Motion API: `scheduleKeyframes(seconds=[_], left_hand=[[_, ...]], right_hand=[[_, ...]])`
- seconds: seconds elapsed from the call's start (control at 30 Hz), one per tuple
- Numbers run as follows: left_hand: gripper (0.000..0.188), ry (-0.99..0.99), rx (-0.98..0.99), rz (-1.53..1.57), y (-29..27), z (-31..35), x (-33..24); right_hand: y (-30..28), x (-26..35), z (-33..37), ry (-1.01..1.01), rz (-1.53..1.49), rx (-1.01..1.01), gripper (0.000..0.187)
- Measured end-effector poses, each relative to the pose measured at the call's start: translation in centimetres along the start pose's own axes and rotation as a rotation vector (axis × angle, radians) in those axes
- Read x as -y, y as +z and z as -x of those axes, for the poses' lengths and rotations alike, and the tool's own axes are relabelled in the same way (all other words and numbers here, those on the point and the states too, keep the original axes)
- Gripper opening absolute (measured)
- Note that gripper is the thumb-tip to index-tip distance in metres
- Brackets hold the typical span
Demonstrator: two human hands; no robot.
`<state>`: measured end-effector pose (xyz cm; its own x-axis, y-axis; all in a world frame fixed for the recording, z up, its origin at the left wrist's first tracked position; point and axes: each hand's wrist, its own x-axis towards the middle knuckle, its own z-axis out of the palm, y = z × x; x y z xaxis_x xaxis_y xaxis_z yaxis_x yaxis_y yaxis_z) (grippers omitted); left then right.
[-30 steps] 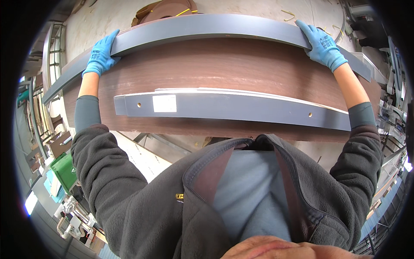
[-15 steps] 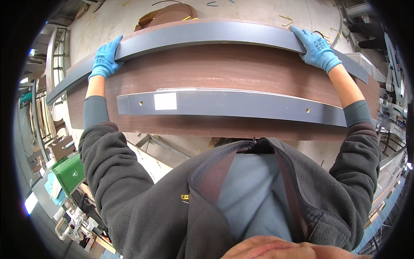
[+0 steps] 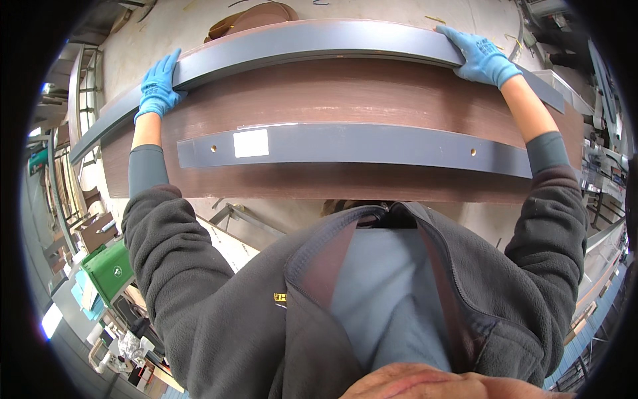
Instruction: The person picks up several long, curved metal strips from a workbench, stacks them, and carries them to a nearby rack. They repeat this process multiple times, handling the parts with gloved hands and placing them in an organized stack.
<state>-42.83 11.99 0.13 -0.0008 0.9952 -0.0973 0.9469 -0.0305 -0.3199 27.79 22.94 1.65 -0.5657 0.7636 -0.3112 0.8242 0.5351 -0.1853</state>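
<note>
A long grey strip (image 3: 319,41) lies along the far side of a dark brown board (image 3: 319,90), bending in the fisheye picture. My left hand (image 3: 158,88), in a blue work glove, grips the strip toward its left end, fingers laid across it. Farther right, my gloved right hand (image 3: 484,58) holds the same strip, its fingers over the far edge and its palm at the near one. Between my forearms a shorter grey strip (image 3: 372,143) rests on the board. It has a small hole near each end and a white label (image 3: 251,143) on its left part.
Beyond the board, a brown rounded object (image 3: 256,18) sits on the concrete floor among thin scraps. A metal rack (image 3: 86,100) stands at left, a green bin (image 3: 106,269) at lower left. A clear plastic box (image 3: 561,86) is beside the board's right end.
The board, both strips and the floor objects appear slightly higher in the picture, as the view has shifted. Both hands keep their places on the long strip.
</note>
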Motion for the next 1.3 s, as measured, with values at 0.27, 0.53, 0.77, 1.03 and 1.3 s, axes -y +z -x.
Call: scheduleKeyframes(seconds=[0.27,0.53,0.77,1.03,1.3], left_hand=[[0.087,-0.067,-0.428,0.505,-2.8,10.6,-3.8],[0.104,0.43,-0.261,0.498,-15.0,19.0,-27.1],[0.109,0.551,-0.306,0.393,-11.8,15.8,-31.0],[0.107,0.576,-0.367,0.331,-11.1,11.6,-30.4],[0.109,0.515,-0.395,0.252,-11.5,7.9,-29.7]], right_hand=[[0.3,4.0,10.6,-0.299,0.096,-0.858,0.071],[16.7,14.8,29.0,0.634,-1.646,-0.387,0.061],[16.7,10.9,24.6,0.383,-2.401,-0.494,0.068],[13.5,10.3,20.8,0.333,-2.512,-0.557,0.046],[11.4,8.5,14.8,0.384,-2.457,-0.654,0.051]])
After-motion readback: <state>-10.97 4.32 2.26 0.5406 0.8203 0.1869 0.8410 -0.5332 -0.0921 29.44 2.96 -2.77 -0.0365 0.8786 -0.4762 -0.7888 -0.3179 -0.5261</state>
